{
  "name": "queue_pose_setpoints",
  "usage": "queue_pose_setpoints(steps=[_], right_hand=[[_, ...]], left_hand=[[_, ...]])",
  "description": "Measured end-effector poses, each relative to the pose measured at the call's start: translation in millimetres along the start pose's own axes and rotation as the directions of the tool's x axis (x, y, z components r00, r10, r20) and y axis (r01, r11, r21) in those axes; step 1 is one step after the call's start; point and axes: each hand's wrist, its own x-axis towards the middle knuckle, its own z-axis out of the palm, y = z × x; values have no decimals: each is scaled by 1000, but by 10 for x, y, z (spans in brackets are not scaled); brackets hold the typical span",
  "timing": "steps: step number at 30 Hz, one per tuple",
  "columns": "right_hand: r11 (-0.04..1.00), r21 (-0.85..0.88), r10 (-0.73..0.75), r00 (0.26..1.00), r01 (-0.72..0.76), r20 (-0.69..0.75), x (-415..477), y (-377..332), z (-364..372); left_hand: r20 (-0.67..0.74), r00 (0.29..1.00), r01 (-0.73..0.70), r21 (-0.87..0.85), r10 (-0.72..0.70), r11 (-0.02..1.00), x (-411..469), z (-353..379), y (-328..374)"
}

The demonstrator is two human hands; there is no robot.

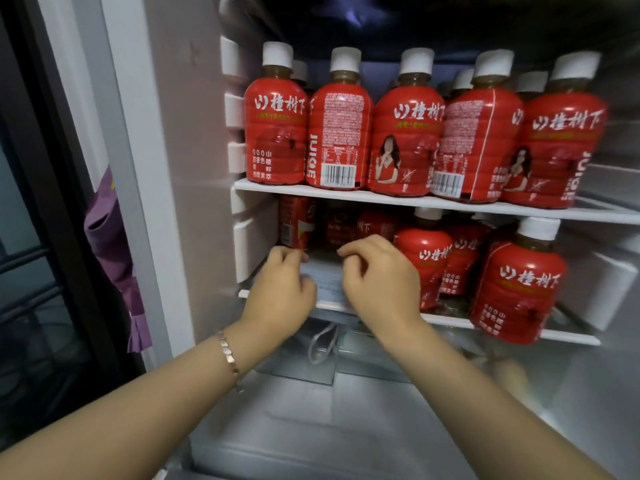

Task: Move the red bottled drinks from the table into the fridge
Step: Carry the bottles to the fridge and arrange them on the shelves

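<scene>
Head view: I am looking into the open fridge [187,168], with both arms reaching in from below.
Upper shelf [346,195]: the red bottled drinks [405,133] line its front edge, upright with white caps up, and more caps show behind them.
Lower shelf [450,320]: more of the same bottles stand on its right half, with the nearest bottle [519,282] at the front edge.
Purple cloth [110,244]: hangs outside the fridge, on the left.
Left hand [280,289]: over the front left of the lower shelf, fingers curled in, gripping nothing I can make out.
Right hand [381,282]: just beside the left one but apart from it, fingers curled the same way. It is probably not touching the bottle next to it, though blur hides the gap.
Red can [294,223]: back left of the lower shelf, in shadow.
Bracelet [228,355]: on the left wrist.
</scene>
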Motion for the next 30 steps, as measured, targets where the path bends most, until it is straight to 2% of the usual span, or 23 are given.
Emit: queue_pose_setpoints(steps=[2,4,5,7,9,13,15,17,18,21,23,25,27,30], right_hand=[[997,22,-62,959,70,-276,-111,148,-234],[1000,-5,-15,924,14,-382,-111,208,-418],[999,11,54,922,-53,-384,-102,193,-485],[958,161,272,929,-237,-250,-117,199,-562],[898,242,390,919,-367,-53,-123,253,-575],[883,182,389,893,-432,227,-41,408,-485],[860,278,302,866,-428,398,-9,382,-400],[812,361,222,816,-457,534,-8,324,-322],[834,341,202,815,-434,543,-7,302,-293],[908,152,318,878,-391,359,35,305,-217],[854,102,461,832,-511,309,76,334,-157],[787,93,551,762,-610,339,141,382,-37],[782,120,537,758,-612,370,186,411,70],[800,196,435,773,-568,462,245,322,211]], left_hand=[[3,996,-87,-146,89,985,0,72,247],[41,993,-90,-315,109,945,14,133,468],[79,992,-60,-403,99,913,22,168,553],[180,982,53,-538,54,841,48,214,683],[255,967,166,-599,-10,783,72,219,725],[304,953,229,-707,-5,669,51,176,709],[250,967,226,-726,-58,650,38,150,670],[109,984,179,-646,-142,742,69,119,565],[36,984,162,-570,-173,805,92,103,498],[-88,978,156,-287,-188,945,136,32,318],[-157,975,132,-146,-155,980,92,-11,261],[-257,966,7,68,11,998,39,-39,190],[-289,931,-142,276,223,950,2,-34,72],[-301,898,-193,381,319,904,12,-16,-90]])
